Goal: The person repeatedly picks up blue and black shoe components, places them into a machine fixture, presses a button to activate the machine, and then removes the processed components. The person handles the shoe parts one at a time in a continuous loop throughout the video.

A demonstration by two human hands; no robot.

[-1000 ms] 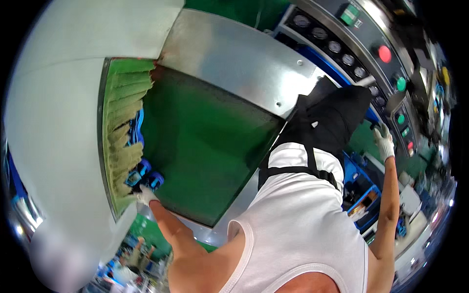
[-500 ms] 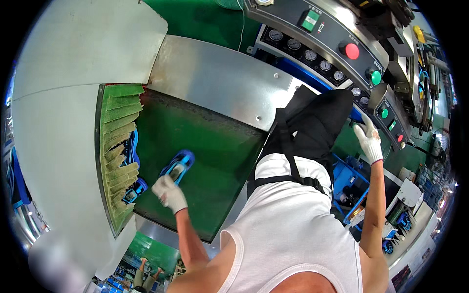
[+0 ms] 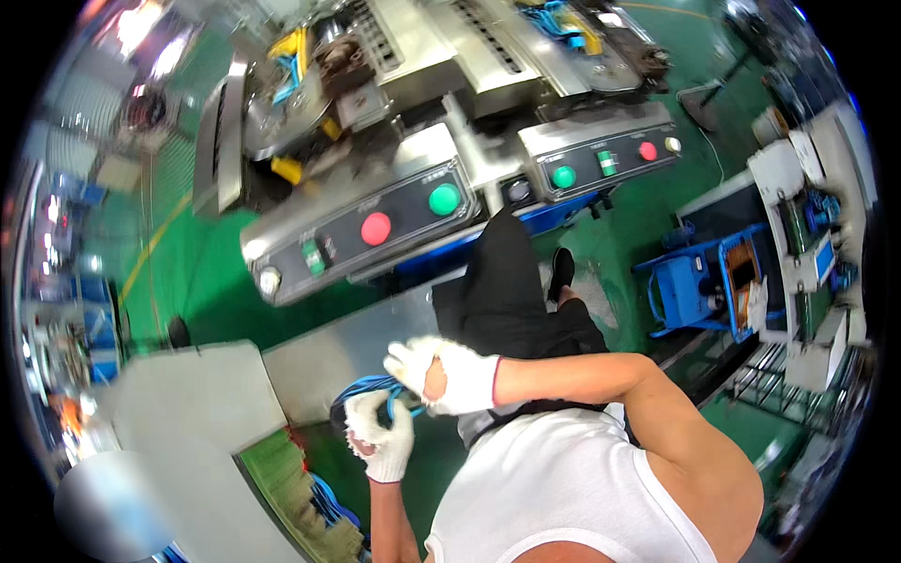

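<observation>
A blue and black strappy piece that looks like a shoe upper (image 3: 364, 385) is held in front of me, left of my knees. My left hand (image 3: 383, 439), in a white knitted glove, is closed on its near side, with thumb and fingers curved round it. From the right, my right hand (image 3: 449, 377), in a matching glove, reaches across with its fingers bent over the piece's right end. The gloves hide much of the piece. More blue pieces (image 3: 327, 499) show at the green bristle-like flap curtain (image 3: 282, 479) at lower left.
Ahead stands a metal machine with two control panels (image 3: 375, 225) (image 3: 605, 159) carrying red and green buttons. Blue pieces (image 3: 554, 23) sit on its upper part. A pale cabinet (image 3: 188, 403) is at left. At right are a blue cart (image 3: 685, 291) and a bench (image 3: 788, 178).
My view has turned toward the machine. My left hand has lifted the shoe upper off the green surface. My right hand has swung in from the far right to meet it.
</observation>
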